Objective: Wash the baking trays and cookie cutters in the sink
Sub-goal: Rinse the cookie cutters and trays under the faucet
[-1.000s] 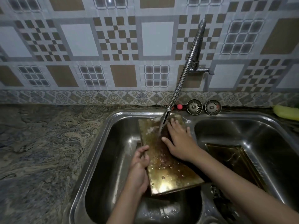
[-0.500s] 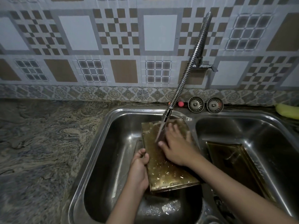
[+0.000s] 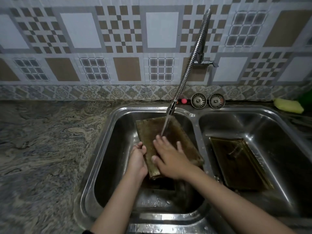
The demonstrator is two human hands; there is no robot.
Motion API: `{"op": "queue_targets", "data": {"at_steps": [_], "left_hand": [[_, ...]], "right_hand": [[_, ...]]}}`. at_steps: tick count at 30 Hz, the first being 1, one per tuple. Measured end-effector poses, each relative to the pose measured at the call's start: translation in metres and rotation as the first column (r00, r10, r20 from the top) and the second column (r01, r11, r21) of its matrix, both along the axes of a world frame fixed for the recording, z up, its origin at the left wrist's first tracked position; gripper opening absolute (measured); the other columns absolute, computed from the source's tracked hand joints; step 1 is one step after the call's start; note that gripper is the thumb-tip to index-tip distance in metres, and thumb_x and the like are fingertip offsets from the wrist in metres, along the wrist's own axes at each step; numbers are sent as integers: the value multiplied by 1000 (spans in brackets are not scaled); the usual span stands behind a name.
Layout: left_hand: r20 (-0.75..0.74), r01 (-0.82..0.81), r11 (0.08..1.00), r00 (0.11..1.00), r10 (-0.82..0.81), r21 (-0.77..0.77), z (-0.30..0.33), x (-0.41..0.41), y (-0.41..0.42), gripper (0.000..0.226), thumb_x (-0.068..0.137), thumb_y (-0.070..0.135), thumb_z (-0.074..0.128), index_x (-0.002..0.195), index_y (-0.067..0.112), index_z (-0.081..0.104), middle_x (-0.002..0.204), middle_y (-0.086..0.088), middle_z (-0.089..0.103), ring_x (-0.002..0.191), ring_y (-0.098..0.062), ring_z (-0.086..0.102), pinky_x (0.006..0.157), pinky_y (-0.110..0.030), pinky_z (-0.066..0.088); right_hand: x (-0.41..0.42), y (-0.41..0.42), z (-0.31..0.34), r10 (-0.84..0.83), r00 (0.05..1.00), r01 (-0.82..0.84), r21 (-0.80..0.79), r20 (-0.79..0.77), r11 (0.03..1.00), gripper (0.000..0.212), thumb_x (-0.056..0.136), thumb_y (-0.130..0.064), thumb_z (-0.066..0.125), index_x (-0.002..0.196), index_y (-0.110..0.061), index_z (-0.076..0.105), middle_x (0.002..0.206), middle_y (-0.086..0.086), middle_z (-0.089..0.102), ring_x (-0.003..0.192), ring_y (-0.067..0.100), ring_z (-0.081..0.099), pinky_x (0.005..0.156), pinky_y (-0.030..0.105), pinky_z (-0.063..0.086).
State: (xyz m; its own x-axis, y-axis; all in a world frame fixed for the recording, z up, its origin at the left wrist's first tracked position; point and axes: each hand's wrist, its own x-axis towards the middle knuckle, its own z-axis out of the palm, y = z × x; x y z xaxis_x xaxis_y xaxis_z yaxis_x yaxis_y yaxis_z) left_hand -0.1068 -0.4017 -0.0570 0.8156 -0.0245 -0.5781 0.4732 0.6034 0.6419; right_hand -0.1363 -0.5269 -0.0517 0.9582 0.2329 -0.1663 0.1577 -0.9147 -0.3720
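A golden-brown rectangular baking tray [image 3: 150, 132] leans tilted in the left basin of the steel double sink [image 3: 108, 132], under the running water from the flexible tap [image 3: 185, 75]. My left hand [image 3: 137, 159] grips the tray's left edge with curled fingers. Spread flat on the tray's surface lies my right hand [image 3: 168, 154], its fingertips at the foot of the water stream. A second baking tray [image 3: 239, 162] rests flat on the bottom of the right basin. No cookie cutters can be made out.
Two round sink strainers [image 3: 198, 100] [image 3: 217, 101] and a small red knob [image 3: 184, 101] stand on the ledge behind the sink. A yellow sponge [image 3: 288, 108] lies at the back right. Marbled stone counter [image 3: 42, 141] stretches left. Patterned tiles cover the wall.
My right hand has slid down the tray toward me, away from its top end. The tray now looks darker and less shiny. My left hand keeps its grip on the edge.
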Motion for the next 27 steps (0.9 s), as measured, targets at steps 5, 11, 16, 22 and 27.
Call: {"op": "queue_targets", "data": {"at_steps": [5,11,16,22,27], "left_hand": [[10,80,994,997,-81,71,4,-1,12,25,94,-2,36,90,19,50,96,-12,60,89,-28,59,84,-48,48],[87,73,997,993,-76,36,13,0,-10,27,94,-4,35,87,18,48,90,-11,59,79,-23,58,76,-38,48],[140,-35,994,990,21,99,28,6,-1,26,93,-4,38,87,18,50,88,-8,61,79,-22,59,69,-38,50],[118,15,996,993,-26,88,24,-13,-31,25,93,-4,37,91,16,51,82,-10,59,70,-23,56,69,-37,50],[84,-57,996,995,51,63,30,-3,-7,26,94,-3,38,85,19,50,80,-9,62,69,-22,60,53,-32,53]], "right_hand": [[3,-25,-5,-79,997,79,-52,17,996,67,97,-55,24,152,-27,0,159,-7,-13,146,12,-13,114,56,-10],[8,-1,4,-102,991,103,1,87,995,65,99,-48,25,152,-21,1,159,-4,-13,146,16,-15,115,56,-8],[6,-41,-6,17,985,-24,39,173,999,63,98,-52,24,151,-33,-5,156,-12,-20,144,10,-19,114,50,-12],[74,-40,18,-220,967,219,27,125,975,59,99,-42,27,149,-11,23,160,8,9,148,25,-1,114,59,-2],[46,-44,11,247,947,-260,40,208,965,58,98,-48,32,150,-27,20,160,-7,6,147,13,4,117,46,1]]}}
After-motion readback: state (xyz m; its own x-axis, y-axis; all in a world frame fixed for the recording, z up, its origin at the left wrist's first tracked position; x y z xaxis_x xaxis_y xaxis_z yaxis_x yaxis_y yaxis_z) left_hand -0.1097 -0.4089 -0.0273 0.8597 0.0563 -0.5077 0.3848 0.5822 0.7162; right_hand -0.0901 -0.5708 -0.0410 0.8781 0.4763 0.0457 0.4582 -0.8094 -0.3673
